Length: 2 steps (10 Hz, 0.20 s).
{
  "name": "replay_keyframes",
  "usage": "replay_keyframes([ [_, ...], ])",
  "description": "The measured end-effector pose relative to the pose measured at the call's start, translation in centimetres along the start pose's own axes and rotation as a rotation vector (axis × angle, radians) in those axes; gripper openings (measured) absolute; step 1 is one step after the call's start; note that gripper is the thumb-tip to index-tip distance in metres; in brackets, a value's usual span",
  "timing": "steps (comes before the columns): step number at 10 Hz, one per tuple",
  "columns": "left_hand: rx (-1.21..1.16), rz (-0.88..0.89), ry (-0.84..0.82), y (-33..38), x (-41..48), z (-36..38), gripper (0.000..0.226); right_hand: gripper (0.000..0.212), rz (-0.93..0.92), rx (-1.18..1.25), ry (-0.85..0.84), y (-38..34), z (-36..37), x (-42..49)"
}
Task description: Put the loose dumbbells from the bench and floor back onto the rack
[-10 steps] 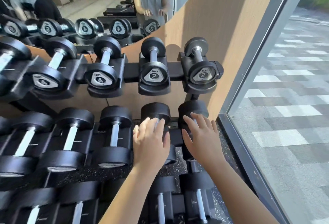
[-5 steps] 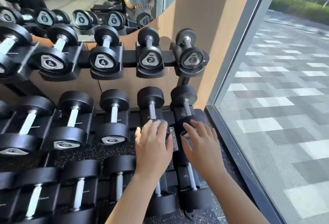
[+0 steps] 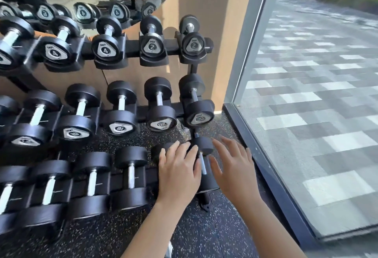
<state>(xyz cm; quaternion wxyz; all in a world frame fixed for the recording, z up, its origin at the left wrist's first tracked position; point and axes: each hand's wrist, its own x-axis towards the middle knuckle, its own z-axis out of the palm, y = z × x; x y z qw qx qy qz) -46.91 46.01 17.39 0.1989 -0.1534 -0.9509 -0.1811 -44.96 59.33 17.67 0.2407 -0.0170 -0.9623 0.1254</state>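
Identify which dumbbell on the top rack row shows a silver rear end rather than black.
The rightmost top-row dumbbell, marked 2, nearest the window frame. Its far end is silver-grey; its neighbour marked 2 and the others have black far ends.

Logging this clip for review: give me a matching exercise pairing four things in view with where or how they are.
Things:
1. left hand
2. right hand
3. dumbbell marked 2
4. dumbbell marked 20

Places or states:
A. top tier, right end of the rack
B. middle tier, right end of the rack
C. spread open over the second-from-right bottom dumbbell
D. spread open beside the window frame

Pairs: 1-C, 2-D, 3-A, 4-B
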Motion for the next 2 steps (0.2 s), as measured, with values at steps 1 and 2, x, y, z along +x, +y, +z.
replay_keyframes([
  [1, -0.041, 0.037, 0.01, 2.5, -1.7, -1.4, 0.034, 0.033, 0.033, -0.03, 0.04, 1.0, -2.8, -2.5],
  [2, -0.052, 0.085, 0.07, 4.6, -2.5, -2.2, 0.028, 0.034, 0.055, -0.048, 0.092, 1.9, -4.8, -4.2],
])
